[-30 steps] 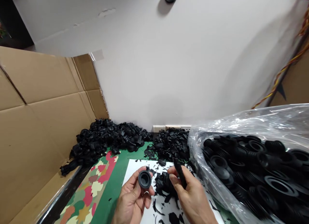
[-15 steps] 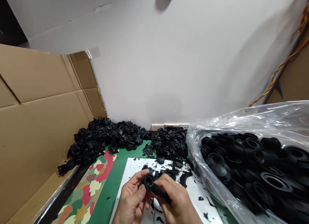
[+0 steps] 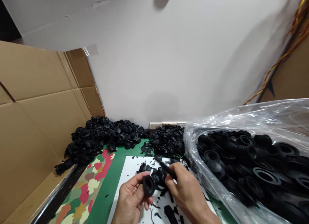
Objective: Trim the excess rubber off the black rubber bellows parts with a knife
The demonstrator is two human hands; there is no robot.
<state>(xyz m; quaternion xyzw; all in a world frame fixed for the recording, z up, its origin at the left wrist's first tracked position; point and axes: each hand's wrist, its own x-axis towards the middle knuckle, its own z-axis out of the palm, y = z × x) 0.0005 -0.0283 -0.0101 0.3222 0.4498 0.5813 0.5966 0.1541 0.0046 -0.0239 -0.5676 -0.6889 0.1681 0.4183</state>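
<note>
My left hand (image 3: 131, 196) is closed on a round, hollow black rubber boot (image 3: 149, 185), pinching it by the rim with its open end facing me. To the right and slightly farther off, my right hand (image 3: 183, 188) is wrapped round a slim black tool with a pen-like handle (image 3: 167, 170). A dark rubber scrap (image 3: 158, 158) seems to be at its far end; the tip itself cannot be made out. The tool is apart from the boot. Beneath both hands lies a white sheet (image 3: 127, 167) strewn with black rubber trimmings (image 3: 171, 214).
A clear plastic bag (image 3: 193, 153) full of ribbed black rubber boots (image 3: 253, 156) stands at the right. Cut pieces are heaped (image 3: 96, 137) at the back left, beside a pile of scraps (image 3: 166, 140). Cardboard (image 3: 43, 105) walls the left side; a white wall (image 3: 169, 72) rises behind.
My right hand has drawn the tool away from the boot, to the right and farther off. My left hand still holds the boot in nearly the same place.
</note>
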